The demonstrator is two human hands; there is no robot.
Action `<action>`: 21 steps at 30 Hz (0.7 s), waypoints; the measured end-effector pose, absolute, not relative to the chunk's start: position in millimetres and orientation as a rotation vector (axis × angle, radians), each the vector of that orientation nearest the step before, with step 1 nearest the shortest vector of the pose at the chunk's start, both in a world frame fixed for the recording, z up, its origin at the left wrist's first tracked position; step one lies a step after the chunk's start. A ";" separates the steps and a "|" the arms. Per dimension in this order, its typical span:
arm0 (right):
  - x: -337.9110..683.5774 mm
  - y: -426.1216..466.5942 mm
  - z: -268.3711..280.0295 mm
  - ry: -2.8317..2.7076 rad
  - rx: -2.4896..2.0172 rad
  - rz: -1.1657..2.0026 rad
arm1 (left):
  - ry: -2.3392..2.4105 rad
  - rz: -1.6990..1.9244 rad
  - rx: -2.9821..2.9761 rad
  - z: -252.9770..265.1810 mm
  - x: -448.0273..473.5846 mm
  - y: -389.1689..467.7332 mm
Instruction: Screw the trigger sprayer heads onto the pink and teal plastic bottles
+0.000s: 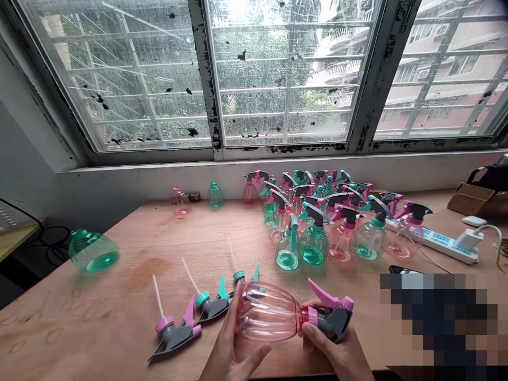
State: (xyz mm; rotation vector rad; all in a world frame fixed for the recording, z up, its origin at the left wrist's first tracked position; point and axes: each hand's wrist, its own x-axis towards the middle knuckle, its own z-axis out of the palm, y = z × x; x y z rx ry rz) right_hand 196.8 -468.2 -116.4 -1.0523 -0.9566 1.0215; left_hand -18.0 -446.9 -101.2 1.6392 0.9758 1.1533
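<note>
A clear pink spray bottle [270, 311] lies sideways in the air between my hands, low in the view. Around its base end my left hand [234, 344] is wrapped, thumb below. My right hand [331, 338] grips the pink collar at the neck, where a spray head [336, 317] with pink trigger and dark grey body sits on the bottle. To the left on the table lie loose spray heads with thin tubes: a pink-collared one [174, 338], a teal-collared one [214, 306], and another teal one [238, 276] partly hidden behind the bottle.
Several pink and green spray bottles [313, 246] with heads crowd the table's back right. Headless bottles are a green one [94, 254] at left, a pink one [180, 203] and a green one [215, 196] at back. A power strip [446, 246] and a brown box [474, 196] stand at right.
</note>
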 end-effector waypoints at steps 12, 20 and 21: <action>199.9 -468.5 -116.4 -0.975 -0.997 1.101 | 0.989 1.183 1.688 -106.5 -20.5 -444.7; 199.7 -469.2 -115.0 -0.991 -1.017 1.076 | 0.941 1.211 1.665 -118.0 -19.8 -444.0; 199.7 -469.3 -115.5 -0.990 -1.022 1.079 | 0.929 1.196 1.654 -119.2 -20.3 -443.5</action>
